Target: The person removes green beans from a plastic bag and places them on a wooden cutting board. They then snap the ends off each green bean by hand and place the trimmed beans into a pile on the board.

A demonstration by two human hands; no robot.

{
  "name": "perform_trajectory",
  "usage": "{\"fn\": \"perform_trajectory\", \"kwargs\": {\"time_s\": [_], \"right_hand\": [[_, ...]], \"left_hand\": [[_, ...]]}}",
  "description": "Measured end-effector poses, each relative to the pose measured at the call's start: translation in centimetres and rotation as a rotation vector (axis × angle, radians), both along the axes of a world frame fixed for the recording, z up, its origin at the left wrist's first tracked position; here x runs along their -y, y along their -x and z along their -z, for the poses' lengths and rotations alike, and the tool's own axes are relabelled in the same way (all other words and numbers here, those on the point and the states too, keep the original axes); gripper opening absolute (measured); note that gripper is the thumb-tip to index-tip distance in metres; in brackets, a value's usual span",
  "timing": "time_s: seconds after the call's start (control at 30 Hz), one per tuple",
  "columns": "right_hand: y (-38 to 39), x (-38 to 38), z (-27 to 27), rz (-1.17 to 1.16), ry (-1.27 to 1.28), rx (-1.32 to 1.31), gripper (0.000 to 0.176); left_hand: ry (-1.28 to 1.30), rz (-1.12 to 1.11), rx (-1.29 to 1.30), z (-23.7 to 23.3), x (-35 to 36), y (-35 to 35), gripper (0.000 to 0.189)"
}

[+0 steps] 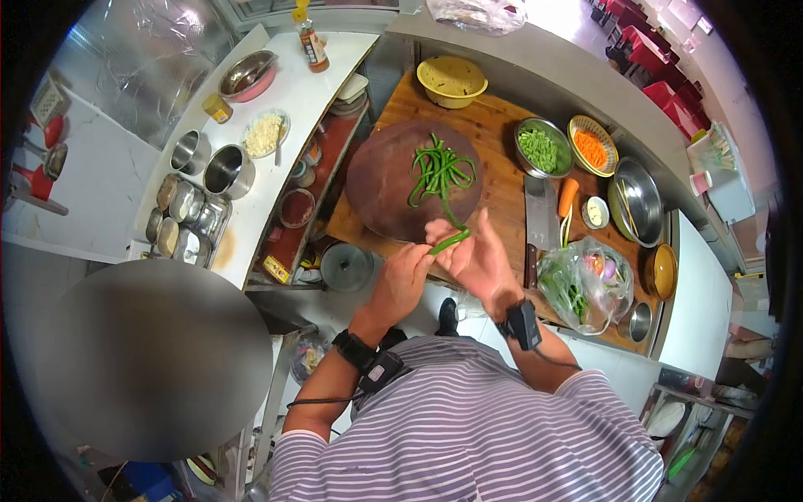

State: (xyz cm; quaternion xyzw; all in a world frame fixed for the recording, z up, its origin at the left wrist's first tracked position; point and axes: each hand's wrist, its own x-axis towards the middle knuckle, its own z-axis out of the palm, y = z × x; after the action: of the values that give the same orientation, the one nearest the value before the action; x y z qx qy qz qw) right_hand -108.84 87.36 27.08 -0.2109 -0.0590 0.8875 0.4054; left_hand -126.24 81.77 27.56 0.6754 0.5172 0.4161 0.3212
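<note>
A long green chili pepper [452, 241] is pinched at one end by my left hand [404, 281], whose fingers are closed. Palm up behind it is my right hand [480, 261], its fingers loosely spread and the pepper crossing over its palm. Both hands are at the near edge of a round brown chopping board [381, 180]. On the board lies a tangled pile of green chili peppers [437, 170]. To the right, a cleaver [539, 213] rests on the wooden table [504, 167].
A yellow basin [452, 82], a bowl of chopped greens [538, 149], a basket of carrot strips [590, 149] and a steel bowl [640, 201] line the far side. A vegetable bag [585, 284] sits at right. Steel pots [228, 171] stand on the left counter.
</note>
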Motion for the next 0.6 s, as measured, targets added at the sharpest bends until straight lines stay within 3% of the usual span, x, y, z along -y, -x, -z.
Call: {"fn": "perform_trajectory", "kwargs": {"time_s": [0.07, 0.13, 0.17, 0.23, 0.6], "right_hand": [[0.5, 1.3, -0.4, 0.007, -0.025, 0.062, 0.056], [0.4, 1.7, 0.3, -0.057, -0.361, 0.371, 0.036], [0.4, 2.0, 0.3, -0.046, -0.364, 0.373, 0.036], [0.9, 2.4, -0.1, 0.043, -0.381, 0.595, 0.019], [1.6, 3.2, 1.8, 0.121, -0.5, 0.768, 0.021]], "left_hand": [[0.003, 0.001, -0.009, 0.0, 0.2, -0.2, 0.016], [0.005, 0.015, -0.017, 0.0, 0.4, -0.5, 0.016], [-0.004, 0.025, -0.037, 0.0, 0.5, -0.7, 0.016], [-0.019, 0.042, -0.058, -0.1, 0.5, -0.9, 0.017], [-0.026, 0.072, -0.148, 1.2, 0.4, -0.9, 0.008]]}}
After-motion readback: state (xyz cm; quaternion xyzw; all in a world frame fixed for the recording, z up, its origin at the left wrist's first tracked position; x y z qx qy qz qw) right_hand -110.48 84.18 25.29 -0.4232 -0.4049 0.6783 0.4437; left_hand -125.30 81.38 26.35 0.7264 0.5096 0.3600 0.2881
